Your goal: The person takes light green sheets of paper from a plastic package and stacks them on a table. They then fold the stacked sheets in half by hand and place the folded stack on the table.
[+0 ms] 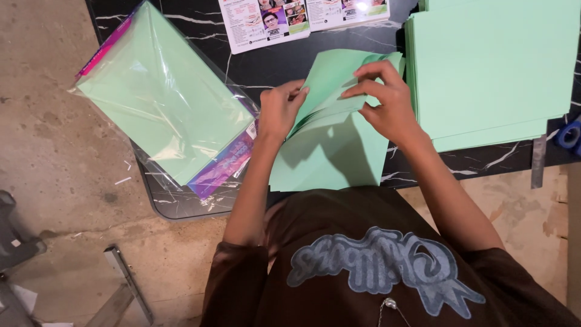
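Folded green sheets (330,142): lying on the black marbled counter (290,60), both hands working them. Left hand (279,112): fingers pinching the left edge. Right hand (387,103): fingers gripping upper layers. Plastic-wrapped green pack (160,97) lying left; loose green stack (490,66) lying right; printed leaflets (263,21) lying beyond.

Black marbled surface (302,63). Clear plastic pack of green paper (160,97) at left, overhanging the edge. Tall stack of green sheets (496,66) at right. Printed leaflets (302,15) along the far edge. Blue tape roll (569,134) at far right. Concrete floor (54,139); metal bracket (124,275) on it.
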